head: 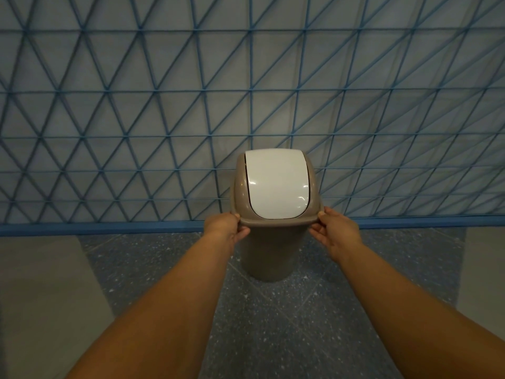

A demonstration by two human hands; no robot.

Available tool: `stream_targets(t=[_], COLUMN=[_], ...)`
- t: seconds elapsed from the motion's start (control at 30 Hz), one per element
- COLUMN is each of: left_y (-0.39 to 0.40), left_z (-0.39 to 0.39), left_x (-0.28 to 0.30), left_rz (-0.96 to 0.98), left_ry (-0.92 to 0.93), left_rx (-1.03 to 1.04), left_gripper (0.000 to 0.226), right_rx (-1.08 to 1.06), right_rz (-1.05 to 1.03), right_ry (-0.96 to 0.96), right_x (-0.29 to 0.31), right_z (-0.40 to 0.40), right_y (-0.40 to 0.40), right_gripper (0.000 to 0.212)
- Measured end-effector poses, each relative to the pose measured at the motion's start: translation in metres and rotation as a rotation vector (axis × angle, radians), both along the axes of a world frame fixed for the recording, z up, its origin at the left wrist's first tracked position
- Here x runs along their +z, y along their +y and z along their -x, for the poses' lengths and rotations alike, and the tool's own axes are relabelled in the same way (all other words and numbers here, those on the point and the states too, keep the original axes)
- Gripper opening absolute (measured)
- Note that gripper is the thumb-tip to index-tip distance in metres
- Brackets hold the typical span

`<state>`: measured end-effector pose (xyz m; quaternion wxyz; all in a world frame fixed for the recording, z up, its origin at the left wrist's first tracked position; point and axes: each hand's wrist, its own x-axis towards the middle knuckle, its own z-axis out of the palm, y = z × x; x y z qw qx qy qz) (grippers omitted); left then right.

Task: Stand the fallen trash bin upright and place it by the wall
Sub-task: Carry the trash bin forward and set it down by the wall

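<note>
Head cam, fwd-down, near wall [136, 119]

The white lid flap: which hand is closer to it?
Right, slightly. The right hand grips the bin rim beside the flap's lower corner; the left hand grips the opposite rim.

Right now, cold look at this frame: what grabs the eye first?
The taupe trash bin at center, upright on the speckled floor, its glossy white swing lid the brightest thing in view. The left hand and right hand grip the lid rim on either side, forearms running in from the bottom corners. Behind it, a grey wall crossed by a blue triangular lattice fills the upper half.
</note>
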<state>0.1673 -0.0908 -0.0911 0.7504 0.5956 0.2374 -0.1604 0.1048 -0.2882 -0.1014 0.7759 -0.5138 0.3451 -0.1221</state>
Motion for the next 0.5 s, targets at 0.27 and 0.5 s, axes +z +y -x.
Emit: stream_targets(t=[0.27, 0.5], left_y=[-0.001, 0.006], left_z=[0.006, 0.025], left_x=[0.003, 0.015], left_rz=[0.002, -0.168], left_ry=[-0.021, -0.059], left_rx=[0.038, -0.162], left_gripper=[0.022, 0.016], right_rx=[-0.005, 0.134], right_rz=[0.035, 0.618], right_ry=[0.011, 0.087], right_x=[0.003, 0.008], right_z=[0.008, 0.021], right_y=[0.003, 0.009], right_gripper=[0.042, 0.044])
